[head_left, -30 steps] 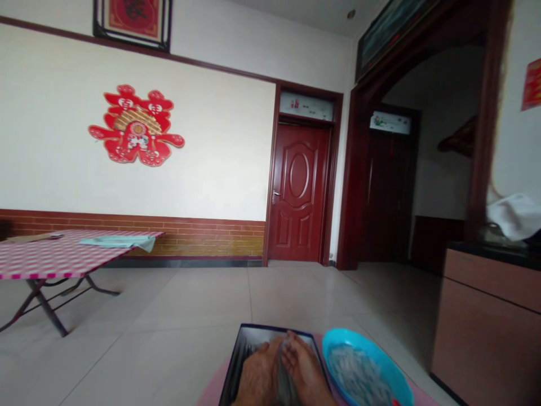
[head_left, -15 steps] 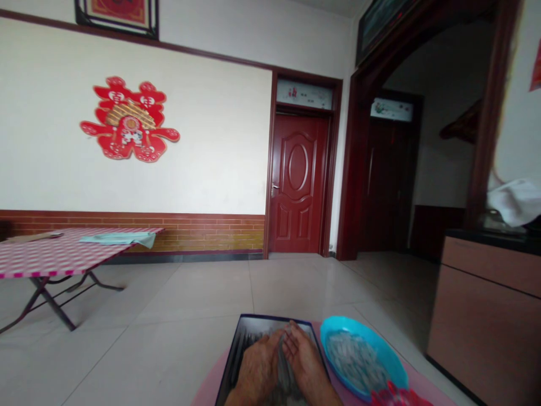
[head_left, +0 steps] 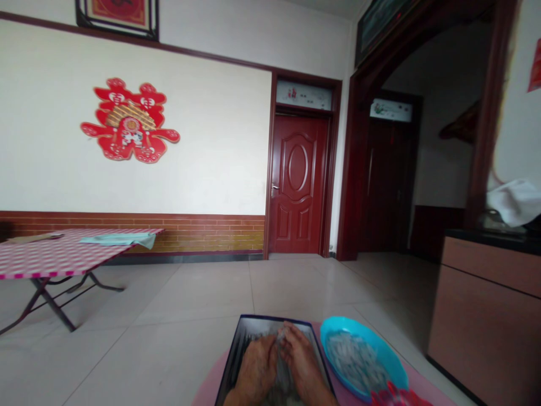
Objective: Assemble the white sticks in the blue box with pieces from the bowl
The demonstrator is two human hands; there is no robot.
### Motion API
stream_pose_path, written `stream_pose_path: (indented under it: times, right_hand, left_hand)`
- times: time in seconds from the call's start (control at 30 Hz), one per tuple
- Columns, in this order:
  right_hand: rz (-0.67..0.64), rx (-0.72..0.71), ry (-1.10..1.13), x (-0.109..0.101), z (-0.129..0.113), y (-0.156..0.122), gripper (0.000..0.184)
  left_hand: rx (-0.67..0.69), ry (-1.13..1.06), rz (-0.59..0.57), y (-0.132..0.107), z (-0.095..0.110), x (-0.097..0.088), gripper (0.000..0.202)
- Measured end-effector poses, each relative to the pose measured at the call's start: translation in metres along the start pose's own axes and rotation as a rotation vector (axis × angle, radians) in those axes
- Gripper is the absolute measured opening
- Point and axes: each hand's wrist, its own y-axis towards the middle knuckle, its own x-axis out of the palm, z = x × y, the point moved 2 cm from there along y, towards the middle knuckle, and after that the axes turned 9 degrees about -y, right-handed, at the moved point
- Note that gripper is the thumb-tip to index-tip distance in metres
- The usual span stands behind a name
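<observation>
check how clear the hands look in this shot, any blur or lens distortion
Head view: the left hand and right hand look dim and slightly soft, the wide lens bends the lines of the wall, and the wooden arch post smears at the right edge.

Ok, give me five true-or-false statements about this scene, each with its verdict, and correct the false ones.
1. The left hand and right hand are both over the dark box. True.
2. The blue bowl sits left of the box. False: it sits to the right.
3. The hands hold a red cloth. False: they hold a grayish bunch.
4. The folding table has a checked cloth on it. True.
5. The red door stands open. False: it is shut.
</observation>
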Motion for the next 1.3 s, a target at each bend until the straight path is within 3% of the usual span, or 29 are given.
stream_pose_path:
  times: [0.23, 0.47, 0.67, 0.87, 1.03, 1.17, 1.3]
  right_hand:
    - [-0.037, -0.003, -0.012, -0.001, -0.005, 0.001, 0.048]
    - [-0.195, 0.087, 0.168, 0.009, -0.018, -0.004, 0.045]
    - [-0.302, 0.106, 0.223, 0.012, -0.031, -0.013, 0.046]
    - [-0.358, 0.059, 0.171, 0.013, -0.032, -0.016, 0.041]
    - [-0.363, 0.015, 0.151, 0.012, -0.021, -0.01, 0.038]
    - [-0.389, -0.009, 0.142, 0.011, -0.013, -0.007, 0.031]
    - [-0.312, 0.049, 0.143, 0.007, -0.008, -0.004, 0.039]
  left_hand:
    - [-0.11, -0.21, -0.005, 0.007, 0.002, 0.0, 0.035]
    - [-0.515, -0.838, -0.112, 0.01, 0.009, 0.01, 0.047]
    - [-0.599, -1.109, -0.158, 0.01, 0.026, 0.0, 0.037]
    - [-0.588, -1.124, -0.177, 0.01, 0.027, -0.003, 0.038]
    - [-0.611, -1.02, -0.111, 0.009, 0.022, 0.0, 0.046]
    - [-0.539, -0.935, -0.061, 0.009, 0.014, 0.003, 0.058]
    - [-0.452, -0.841, -0.069, 0.01, -0.001, 0.012, 0.066]
